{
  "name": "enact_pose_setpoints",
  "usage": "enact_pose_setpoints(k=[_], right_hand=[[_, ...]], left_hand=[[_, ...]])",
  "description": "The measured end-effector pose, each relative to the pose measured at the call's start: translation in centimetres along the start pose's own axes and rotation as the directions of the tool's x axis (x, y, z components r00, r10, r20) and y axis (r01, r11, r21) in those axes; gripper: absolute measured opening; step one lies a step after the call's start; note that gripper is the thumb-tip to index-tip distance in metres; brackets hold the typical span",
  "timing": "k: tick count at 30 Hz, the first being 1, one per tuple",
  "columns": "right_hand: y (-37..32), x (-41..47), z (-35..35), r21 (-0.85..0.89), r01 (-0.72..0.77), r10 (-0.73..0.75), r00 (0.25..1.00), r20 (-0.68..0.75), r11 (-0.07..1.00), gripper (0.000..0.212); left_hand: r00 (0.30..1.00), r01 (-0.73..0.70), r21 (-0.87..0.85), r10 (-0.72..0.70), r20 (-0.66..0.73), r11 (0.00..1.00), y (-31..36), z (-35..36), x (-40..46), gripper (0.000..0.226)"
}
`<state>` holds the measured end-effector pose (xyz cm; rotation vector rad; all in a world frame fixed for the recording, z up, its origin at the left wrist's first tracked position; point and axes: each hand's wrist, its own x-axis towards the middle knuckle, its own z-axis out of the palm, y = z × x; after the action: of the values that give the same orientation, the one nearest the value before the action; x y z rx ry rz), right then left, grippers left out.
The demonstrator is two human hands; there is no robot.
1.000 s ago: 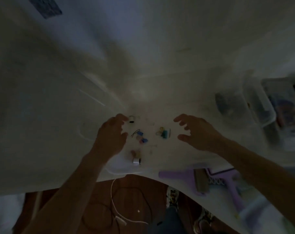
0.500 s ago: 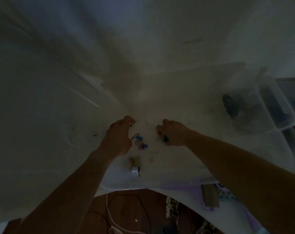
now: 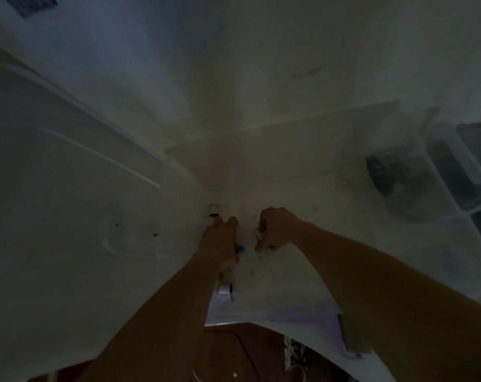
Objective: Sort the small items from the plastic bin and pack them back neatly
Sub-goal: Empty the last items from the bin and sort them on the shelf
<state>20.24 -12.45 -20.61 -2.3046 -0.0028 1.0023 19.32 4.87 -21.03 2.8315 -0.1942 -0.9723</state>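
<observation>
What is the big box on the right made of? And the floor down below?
The bin looks like clear, slightly cloudy plastic: dark things show through its walls. The floor looks like reddish-brown wood or a wood-look finish; it is too dark to be sure.

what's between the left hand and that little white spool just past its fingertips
Nothing visible. The white spool lies on bare bin floor just beyond the left hand, with no item in the gap. The right hand is off to the side, curled over other small pieces.
</observation>
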Motion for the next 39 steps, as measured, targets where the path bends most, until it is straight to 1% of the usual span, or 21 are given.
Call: enact_pose_setpoints(k=[2,3,5,7,10,12,13,14,15,16,17,19,21,23,27,30,31,33,36,37,39], right_hand=[[-0.1,0.5,0.2,0.074,-0.015,0.015,1.000,0.000,0.997,0.048],[-0.1,0.6,0.3,0.089,-0.015,0.015,1.000,0.001,0.996,0.044],[0.0,0.9,0.4,0.065,-0.013,0.012,1.000,0.007,0.998,0.041],[0.4,0.9,0.4,0.070,-0.036,0.038,0.999,-0.032,0.997,0.041],[1.3,0.7,0.1,0.189,-0.055,0.069,0.995,-0.071,0.980,0.037],[1.5,0.5,-0.1,0.165,-0.045,0.056,0.997,-0.061,0.985,0.038],[1.5,0.5,0.0,0.124,-0.016,0.022,0.999,-0.042,0.992,0.044],[1.4,0.5,0.0,0.060,0.039,-0.038,0.999,-0.014,0.997,0.058],[1.3,0.5,0.1,-0.034,0.111,-0.110,0.994,0.018,0.993,0.079],[1.1,0.6,0.3,-0.150,0.184,-0.178,0.982,0.056,0.971,0.100],[0.7,0.6,0.5,-0.257,0.246,-0.233,0.969,0.081,0.934,0.116],[0.2,1.0,1.3,-0.394,0.331,-0.323,0.942,0.090,0.857,0.127],[-0.3,1.4,1.9,-0.474,0.363,-0.366,0.926,0.088,0.802,0.124],[-0.5,1.9,2.1,-0.520,0.360,-0.360,0.927,0.107,0.774,0.116],[-0.7,2.3,1.7,-0.533,0.424,-0.410,0.899,0.152,0.732,0.086],[-0.5,2.2,2.0,-0.520,0.481,-0.493,0.861,0.126,0.706,0.063],[-0.3,2.2,2.2,-0.513,0.490,-0.514,0.851,0.107,0.704,0.057],[0.0,2.2,2.3,-0.493,0.495,-0.526,0.846,0.085,0.715,0.057],[0.2,2.2,2.5,-0.502,0.468,-0.504,0.861,0.072,0.727,0.064],[0.1,2.2,2.7,-0.497,0.452,-0.490,0.869,0.059,0.741,0.063],[-0.2,2.3,3.2,-0.460,0.396,-0.433,0.901,0.026,0.795,0.057]], left_hand=[[0.995,-0.027,0.104,0.037,-0.092,0.994,0.2,0.0,0.1,0.061],[0.992,-0.039,0.114,0.052,-0.117,0.993,0.3,-0.1,0.1,0.052],[0.989,-0.053,0.061,0.061,-0.136,0.997,0.6,-0.1,0.2,0.041],[0.990,-0.060,-0.031,0.055,-0.133,0.998,0.6,0.1,0.2,0.043],[0.990,-0.028,-0.236,-0.005,-0.138,0.971,0.5,0.1,0.1,0.048],[0.985,0.000,-0.361,-0.062,-0.161,0.933,0.1,-0.1,0.2,0.056],[0.981,-0.005,-0.389,-0.070,-0.180,0.921,-0.2,-0.3,0.3,0.058],[0.978,-0.016,-0.390,-0.066,-0.196,0.921,-0.5,-0.4,0.4,0.057],[0.978,-0.024,-0.363,-0.054,-0.202,0.931,-0.9,-0.6,0.5,0.056],[0.981,-0.025,-0.299,-0.035,-0.191,0.954,-1.2,-0.6,0.7,0.055],[0.985,-0.028,-0.203,-0.008,-0.172,0.979,-1.3,-0.6,0.7,0.054],[0.988,-0.030,-0.019,0.027,-0.152,0.999,-1.3,-0.3,1.0,0.049],[0.988,-0.010,0.068,0.020,-0.154,0.998,-1.2,0.1,1.3,0.035],[0.987,0.027,0.105,-0.010,-0.162,0.994,-1.1,0.3,1.5,0.020],[0.989,0.061,0.081,-0.049,-0.140,0.995,-1.1,0.2,1.7,0.012],[0.986,0.115,-0.034,-0.118,-0.115,0.993,-1.2,0.6,2.0,0.032],[0.984,0.136,-0.076,-0.144,-0.104,0.988,-1.3,0.6,2.0,0.033],[0.977,0.187,-0.164,-0.200,-0.067,0.969,-1.3,0.7,2.2,0.032],[0.981,0.192,-0.267,-0.193,0.026,0.944,-1.0,0.9,2.4,0.041],[0.980,0.199,-0.270,-0.191,0.058,0.942,-0.9,1.0,2.5,0.043],[0.973,0.229,-0.293,-0.210,0.096,0.928,-0.7,0.9,2.7,0.036]])
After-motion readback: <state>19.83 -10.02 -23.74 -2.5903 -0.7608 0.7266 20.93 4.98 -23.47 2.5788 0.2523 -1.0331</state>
